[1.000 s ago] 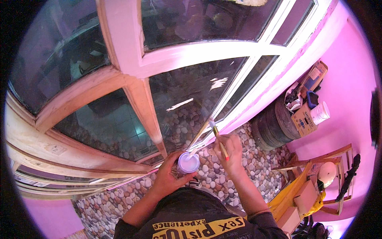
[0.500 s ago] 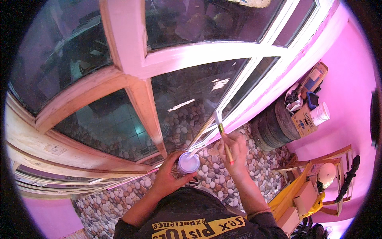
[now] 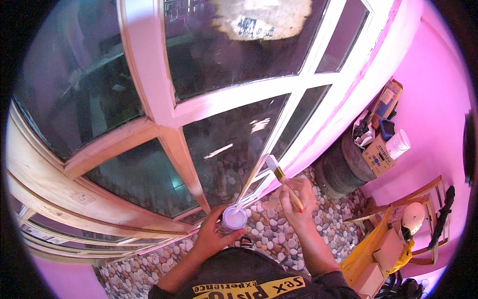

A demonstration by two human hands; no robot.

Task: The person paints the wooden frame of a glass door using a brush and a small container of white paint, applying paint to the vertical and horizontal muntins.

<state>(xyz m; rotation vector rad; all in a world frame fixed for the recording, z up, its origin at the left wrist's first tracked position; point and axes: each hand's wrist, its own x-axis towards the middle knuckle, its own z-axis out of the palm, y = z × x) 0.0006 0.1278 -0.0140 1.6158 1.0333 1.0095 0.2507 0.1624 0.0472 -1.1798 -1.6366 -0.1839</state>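
Gripping flat paintbrush [image 3: 279, 174] with fingers of right hand [image 3: 305, 198], holding bristles [image 3: 272, 162] near white window frame [image 3: 288, 117]; clasping round cup [image 3: 245, 219] of pale paint [image 3: 234, 218] with fingers of left hand [image 3: 211, 235].

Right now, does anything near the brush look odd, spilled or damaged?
Yes: ragged white patches on the glass pane, left of the brush. They look odd against the dark glass; I can't tell whether they're paint.
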